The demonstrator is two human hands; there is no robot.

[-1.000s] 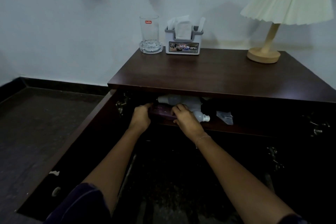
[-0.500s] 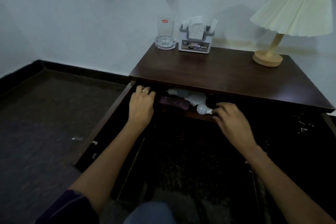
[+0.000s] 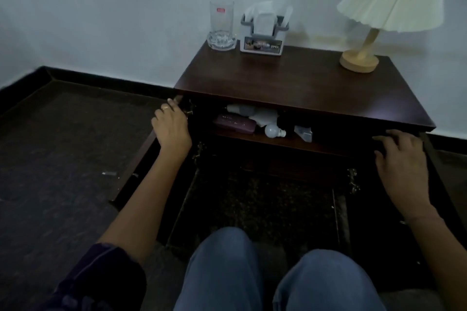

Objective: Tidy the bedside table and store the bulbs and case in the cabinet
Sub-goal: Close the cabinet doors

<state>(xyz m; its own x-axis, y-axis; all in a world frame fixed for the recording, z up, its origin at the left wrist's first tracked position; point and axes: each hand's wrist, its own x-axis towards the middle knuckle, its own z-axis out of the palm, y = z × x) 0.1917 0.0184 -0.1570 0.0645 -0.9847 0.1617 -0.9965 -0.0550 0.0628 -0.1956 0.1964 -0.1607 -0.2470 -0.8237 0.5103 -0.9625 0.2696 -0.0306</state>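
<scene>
The dark wooden bedside cabinet (image 3: 303, 88) stands with both doors swung open. On its inner shelf lie a purple case (image 3: 235, 122), a white bulb (image 3: 274, 131) right of it, and a second pale bulb (image 3: 240, 109) behind. My left hand (image 3: 171, 125) grips the top edge of the left door (image 3: 136, 166) near the hinge. My right hand (image 3: 399, 156) rests with spread fingers on the top edge of the right door (image 3: 439, 184). Neither hand holds a bulb or the case.
On the tabletop stand a drinking glass (image 3: 222, 20) in a glass dish, a tissue holder (image 3: 262, 35) and a pleated lamp (image 3: 379, 7). A clear plastic piece (image 3: 304, 132) and white items lie on the shelf. My knees (image 3: 222, 260) are in front, on dark floor.
My right hand has left the shelf beside the bulb and moved out to the right door. My left hand slid up the left door's edge. The view pulled back.
</scene>
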